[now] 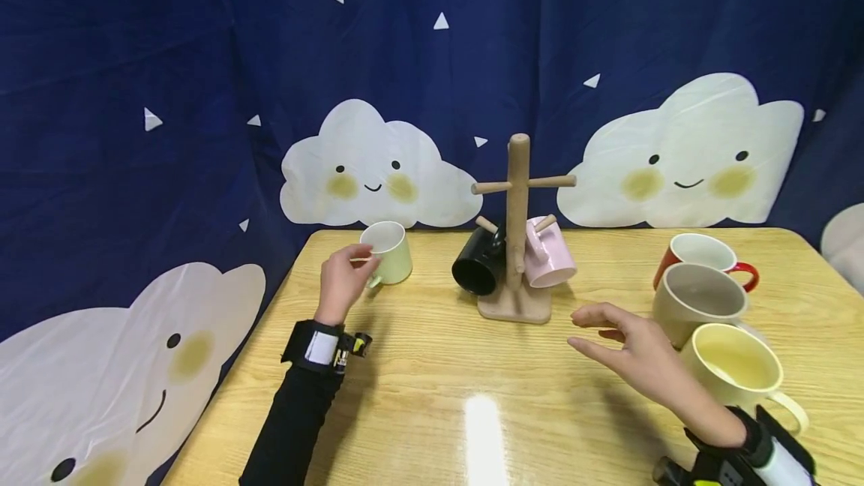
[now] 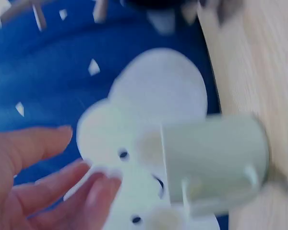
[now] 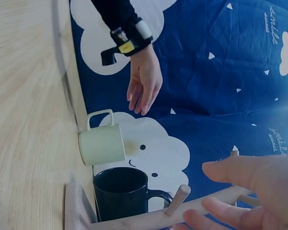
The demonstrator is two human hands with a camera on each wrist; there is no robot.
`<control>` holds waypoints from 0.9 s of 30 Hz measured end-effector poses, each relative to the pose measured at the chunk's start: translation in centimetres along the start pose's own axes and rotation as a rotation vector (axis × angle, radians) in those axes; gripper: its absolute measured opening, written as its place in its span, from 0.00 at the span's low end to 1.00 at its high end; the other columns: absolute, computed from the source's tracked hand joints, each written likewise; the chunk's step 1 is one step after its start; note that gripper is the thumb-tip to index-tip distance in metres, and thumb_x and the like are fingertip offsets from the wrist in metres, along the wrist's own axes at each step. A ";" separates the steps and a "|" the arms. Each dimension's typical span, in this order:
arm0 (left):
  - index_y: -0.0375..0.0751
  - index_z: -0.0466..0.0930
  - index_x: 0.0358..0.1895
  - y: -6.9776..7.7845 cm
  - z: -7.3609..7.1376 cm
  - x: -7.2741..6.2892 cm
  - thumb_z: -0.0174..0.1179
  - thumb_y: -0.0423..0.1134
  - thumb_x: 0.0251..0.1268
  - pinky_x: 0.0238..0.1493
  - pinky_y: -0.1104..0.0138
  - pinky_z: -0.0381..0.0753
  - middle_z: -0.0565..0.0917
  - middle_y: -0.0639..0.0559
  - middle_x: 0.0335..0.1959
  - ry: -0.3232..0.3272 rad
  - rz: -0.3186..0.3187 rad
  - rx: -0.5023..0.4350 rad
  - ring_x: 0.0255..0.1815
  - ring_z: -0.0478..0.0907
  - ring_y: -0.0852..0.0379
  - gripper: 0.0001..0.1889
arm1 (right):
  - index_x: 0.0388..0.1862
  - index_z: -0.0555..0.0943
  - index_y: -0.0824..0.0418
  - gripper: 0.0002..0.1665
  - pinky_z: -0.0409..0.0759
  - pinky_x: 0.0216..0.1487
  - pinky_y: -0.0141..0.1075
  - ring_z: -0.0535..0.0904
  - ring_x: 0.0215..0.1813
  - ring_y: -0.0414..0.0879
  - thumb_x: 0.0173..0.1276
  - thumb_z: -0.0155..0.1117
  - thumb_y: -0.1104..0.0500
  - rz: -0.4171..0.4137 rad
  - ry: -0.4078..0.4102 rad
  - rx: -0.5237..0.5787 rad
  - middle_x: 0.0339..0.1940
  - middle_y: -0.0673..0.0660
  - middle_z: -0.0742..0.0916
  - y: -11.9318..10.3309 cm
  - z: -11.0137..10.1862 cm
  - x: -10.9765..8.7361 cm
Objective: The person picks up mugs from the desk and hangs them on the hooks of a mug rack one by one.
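Wood-grained table [image 1: 418, 381] bears a ribbed cylindrical green mug [image 1: 396, 261]; left hand [image 1: 342, 283] and right hand [image 1: 634, 345] hover unclasped.

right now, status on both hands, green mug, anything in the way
Left hand open, near green mug. Right hand open, empty. Green mug upright on table. Nothing visible between it and left hand.
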State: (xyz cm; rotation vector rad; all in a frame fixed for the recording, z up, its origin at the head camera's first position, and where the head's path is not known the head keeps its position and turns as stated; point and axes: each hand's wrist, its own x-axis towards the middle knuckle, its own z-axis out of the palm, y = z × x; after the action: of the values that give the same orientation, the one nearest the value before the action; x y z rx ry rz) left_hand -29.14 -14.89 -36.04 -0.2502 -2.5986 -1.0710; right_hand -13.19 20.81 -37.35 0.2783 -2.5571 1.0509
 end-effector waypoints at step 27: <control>0.30 0.85 0.37 -5.8 1.6 3.2 0.62 0.41 0.58 0.28 0.70 0.67 0.85 0.37 0.32 -0.009 -0.222 0.059 0.34 0.79 0.45 0.14 | 0.38 0.82 0.54 0.11 0.78 0.48 0.32 0.75 0.45 0.25 0.55 0.69 0.56 0.025 -0.048 0.019 0.40 0.50 0.86 0.6 -0.7 -0.7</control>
State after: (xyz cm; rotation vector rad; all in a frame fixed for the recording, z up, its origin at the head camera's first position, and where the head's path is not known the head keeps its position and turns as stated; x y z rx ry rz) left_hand -34.11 -17.76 -39.76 0.0486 -2.7092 -1.0631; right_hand -12.59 21.77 -37.55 0.2806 -2.6007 1.0905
